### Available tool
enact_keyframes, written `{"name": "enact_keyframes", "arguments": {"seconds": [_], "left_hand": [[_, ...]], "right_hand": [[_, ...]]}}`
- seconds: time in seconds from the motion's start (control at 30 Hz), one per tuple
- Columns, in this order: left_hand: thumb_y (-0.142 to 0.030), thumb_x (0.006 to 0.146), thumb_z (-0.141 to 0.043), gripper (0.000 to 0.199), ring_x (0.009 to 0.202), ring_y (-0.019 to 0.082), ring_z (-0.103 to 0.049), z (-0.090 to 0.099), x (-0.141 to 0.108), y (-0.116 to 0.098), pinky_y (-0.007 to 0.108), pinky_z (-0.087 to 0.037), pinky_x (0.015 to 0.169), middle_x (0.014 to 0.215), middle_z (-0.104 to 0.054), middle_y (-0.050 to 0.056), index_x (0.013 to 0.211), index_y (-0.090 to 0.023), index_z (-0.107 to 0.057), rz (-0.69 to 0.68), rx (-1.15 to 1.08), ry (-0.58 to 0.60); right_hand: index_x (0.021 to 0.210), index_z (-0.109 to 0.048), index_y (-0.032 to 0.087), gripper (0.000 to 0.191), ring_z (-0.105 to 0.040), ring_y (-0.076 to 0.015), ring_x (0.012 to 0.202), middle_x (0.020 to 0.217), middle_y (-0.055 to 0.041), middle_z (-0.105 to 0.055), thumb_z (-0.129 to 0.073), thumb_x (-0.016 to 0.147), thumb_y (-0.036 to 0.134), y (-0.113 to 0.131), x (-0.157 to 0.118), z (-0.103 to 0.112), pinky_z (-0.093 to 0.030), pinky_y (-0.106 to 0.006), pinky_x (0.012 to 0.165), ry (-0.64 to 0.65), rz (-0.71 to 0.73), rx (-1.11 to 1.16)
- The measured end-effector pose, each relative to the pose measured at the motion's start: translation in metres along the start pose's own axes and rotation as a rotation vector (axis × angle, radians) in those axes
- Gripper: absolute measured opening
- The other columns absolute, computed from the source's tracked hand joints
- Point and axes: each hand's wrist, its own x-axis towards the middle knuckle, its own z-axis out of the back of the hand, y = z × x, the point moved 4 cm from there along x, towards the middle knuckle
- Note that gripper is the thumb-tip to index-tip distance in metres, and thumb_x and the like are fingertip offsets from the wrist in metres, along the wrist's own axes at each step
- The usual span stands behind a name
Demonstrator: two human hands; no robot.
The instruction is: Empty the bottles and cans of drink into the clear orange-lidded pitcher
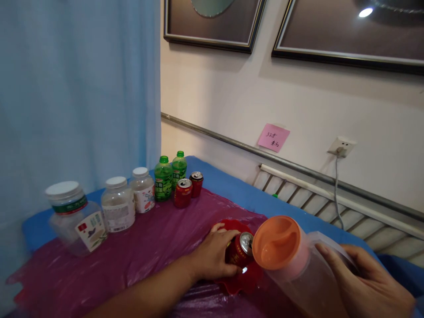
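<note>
My left hand (217, 251) is wrapped round a red drink can (239, 249), which leans to the right over a red scalloped dish (228, 286). My right hand (371, 278) grips the handle of a translucent pitcher (308, 287) with an orange lid (277, 243). The pitcher is tilted toward the can, and its lid lies right beside the can's top. Whether lid and can touch, I cannot tell. No liquid shows between them.
Two more red cans (183, 193) stand behind, beside two green bottles (163, 179). Three clear jars with white lids (118, 205) line the left side. Purple plastic sheeting (139, 256) covers the blue surface (228, 181). A radiator (298, 190) runs along the wall.
</note>
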Motion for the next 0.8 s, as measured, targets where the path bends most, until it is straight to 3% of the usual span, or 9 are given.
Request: {"name": "enact_keyframes", "arguments": {"seconds": [0.13,0.43,0.7,0.8], "left_hand": [[-0.036,0.062,-0.085,0.076,0.121,0.031,-0.061,0.001,0.0,-0.001,0.054,-0.016,0.123,0.126,-0.07,0.005,0.131,-0.031,-0.055,-0.003,-0.006,-0.014],[-0.038,0.062,-0.086,0.077,0.122,0.031,-0.061,0.001,0.0,0.001,0.055,-0.016,0.123,0.129,-0.069,0.006,0.131,-0.03,-0.055,-0.002,-0.005,-0.028],[-0.037,0.062,-0.085,0.075,0.121,0.032,-0.062,0.0,0.0,0.002,0.055,-0.015,0.123,0.127,-0.07,0.005,0.131,-0.03,-0.055,-0.008,-0.004,-0.018],[-0.037,0.061,-0.085,0.075,0.121,0.033,-0.061,0.0,0.0,0.002,0.055,-0.016,0.123,0.128,-0.069,0.006,0.13,-0.029,-0.056,-0.001,0.0,-0.016]], "right_hand": [[0.085,-0.076,0.026,0.058,-0.066,-0.0248,0.067,0.069,0.0008,-0.071,-0.073,0.059,0.078,-0.005,-0.001,-0.002,-0.049,-0.031,0.054,0.049,-0.119,-0.035],[0.086,-0.076,0.027,0.057,-0.066,-0.0244,0.066,0.069,0.0009,-0.071,-0.073,0.059,0.076,-0.005,-0.001,0.0,-0.049,-0.031,0.054,0.036,-0.105,-0.042],[0.079,-0.073,0.025,0.067,-0.065,-0.0276,0.067,0.067,-0.0019,-0.069,-0.065,0.05,0.085,0.017,-0.003,0.004,-0.046,-0.035,0.056,-0.01,-0.168,-0.052],[0.08,-0.074,0.026,0.068,-0.066,-0.028,0.069,0.069,-0.0014,-0.069,-0.066,0.049,0.086,0.014,-0.003,0.002,-0.047,-0.035,0.059,-0.004,-0.171,-0.058]]}}
